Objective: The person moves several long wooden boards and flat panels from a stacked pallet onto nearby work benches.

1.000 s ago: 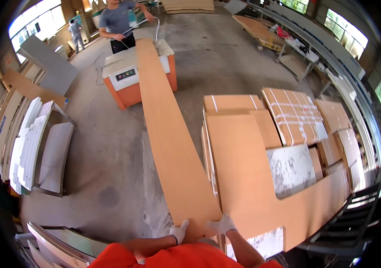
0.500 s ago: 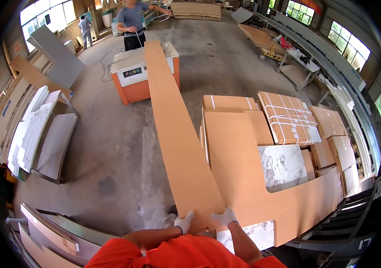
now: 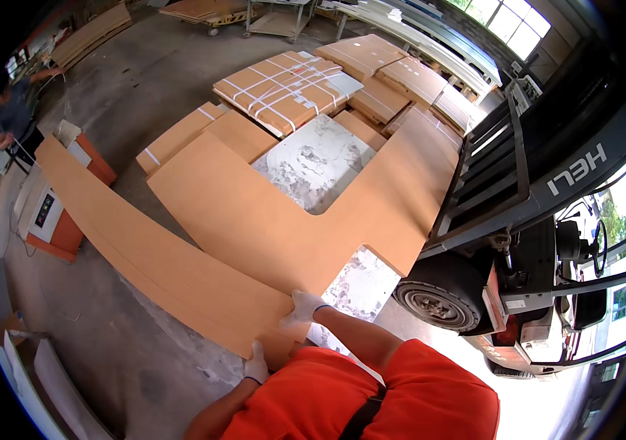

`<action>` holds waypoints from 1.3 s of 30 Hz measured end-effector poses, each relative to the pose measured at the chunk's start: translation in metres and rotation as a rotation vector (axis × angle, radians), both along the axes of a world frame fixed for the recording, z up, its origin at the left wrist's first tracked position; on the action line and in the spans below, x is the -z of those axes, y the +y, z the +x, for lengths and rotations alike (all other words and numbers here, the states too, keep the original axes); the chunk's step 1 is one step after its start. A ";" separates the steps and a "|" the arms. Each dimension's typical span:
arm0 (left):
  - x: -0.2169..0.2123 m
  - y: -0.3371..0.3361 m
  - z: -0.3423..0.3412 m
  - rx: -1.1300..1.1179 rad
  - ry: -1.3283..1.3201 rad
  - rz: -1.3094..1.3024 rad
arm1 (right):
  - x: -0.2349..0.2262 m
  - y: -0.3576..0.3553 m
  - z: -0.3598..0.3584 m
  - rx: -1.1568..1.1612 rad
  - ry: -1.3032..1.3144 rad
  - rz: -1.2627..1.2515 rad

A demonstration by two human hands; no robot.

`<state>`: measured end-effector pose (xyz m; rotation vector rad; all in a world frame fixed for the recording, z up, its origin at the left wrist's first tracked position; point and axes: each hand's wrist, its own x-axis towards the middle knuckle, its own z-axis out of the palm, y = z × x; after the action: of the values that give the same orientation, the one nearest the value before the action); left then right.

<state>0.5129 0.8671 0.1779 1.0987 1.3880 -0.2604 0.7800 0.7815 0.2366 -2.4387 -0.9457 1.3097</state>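
Both hands wear white gloves and grip the near end of a long brown board (image 3: 144,257): the left hand (image 3: 257,364) clutches its near corner and the right hand (image 3: 302,308) presses down on its top edge. The board stretches away over the grey floor (image 3: 107,352) to an orange and white machine (image 3: 52,213), where another person (image 3: 12,117) stands. Just beside it lies a big L-shaped brown board (image 3: 269,220) on a stack, with strapped brown packs (image 3: 283,88) behind and a forklift (image 3: 533,220) to the right.
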 end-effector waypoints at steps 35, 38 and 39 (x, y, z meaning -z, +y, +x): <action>-0.014 -0.043 0.012 -0.399 -0.053 0.158 | 0.021 -0.002 -0.001 -0.056 -0.065 0.031; -0.029 -0.046 0.015 -0.414 -0.021 0.139 | 0.014 -0.003 0.000 -0.039 -0.014 0.053; -0.030 -0.047 0.016 -0.423 -0.016 0.134 | 0.018 -0.005 0.002 -0.040 -0.017 0.056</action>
<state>0.5292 0.8199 0.2074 0.8846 1.6019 0.1494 0.7817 0.7769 0.2185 -2.4048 -1.0263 1.2595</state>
